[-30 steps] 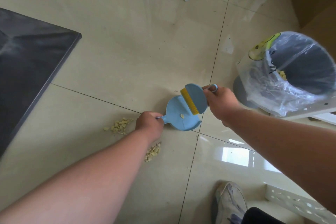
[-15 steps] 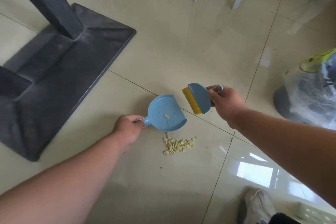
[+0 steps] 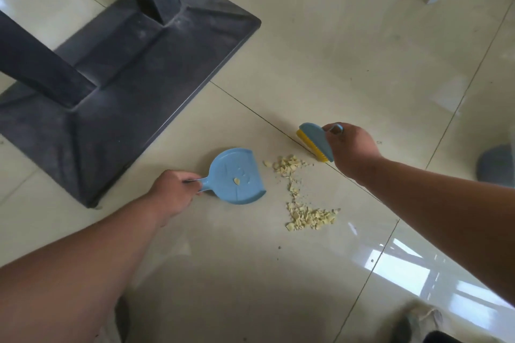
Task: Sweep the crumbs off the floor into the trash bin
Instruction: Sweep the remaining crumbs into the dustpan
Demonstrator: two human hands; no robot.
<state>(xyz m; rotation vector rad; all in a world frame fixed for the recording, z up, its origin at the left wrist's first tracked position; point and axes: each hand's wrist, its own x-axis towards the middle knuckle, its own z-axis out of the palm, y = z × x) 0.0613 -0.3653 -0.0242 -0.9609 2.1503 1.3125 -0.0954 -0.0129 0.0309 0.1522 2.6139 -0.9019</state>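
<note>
- Glossy tiles [image 3: 320,44], crumbs [image 3: 303,198] centre frame.
- Left hand [image 3: 172,193] fingers wrapped round dustpan [image 3: 237,175] handle; right hand [image 3: 351,147] grips brush [image 3: 315,142].
- Sweeping step: next, brush crumbs leftward into pan.

Blue dustpan [image 3: 237,175], blue brush [image 3: 316,138] (yellow bristles), pale-yellow crumbs [image 3: 303,198], blk base [image 3: 125,86].

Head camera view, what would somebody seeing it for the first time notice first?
Probably the pale yellow crumbs scattered mid-floor, lying between a blue dustpan gripped by the left hand and a blue brush with yellow bristles gripped by the right hand. Next, the big dark table base filling the upper left.
</note>
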